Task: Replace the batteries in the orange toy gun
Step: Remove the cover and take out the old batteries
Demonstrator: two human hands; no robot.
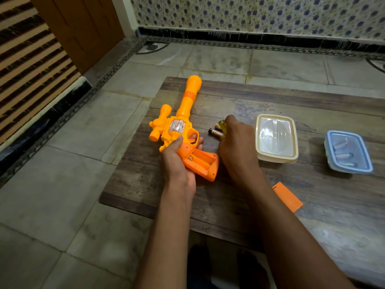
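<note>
The orange toy gun lies on the wooden table, barrel pointing away. My left hand grips it at the handle, thumb near the trigger guard. The battery compartment in the handle is uncovered and looks empty. My right hand is just right of the gun, its fingers curled around batteries on the table; a yellow-green end shows by the fingertips. The orange compartment cover lies near my right forearm.
A cream-lidded plastic box stands right of my right hand. Farther right, a blue-rimmed clear box holds several batteries. The table sits low over a tiled floor, with a patterned wall beyond.
</note>
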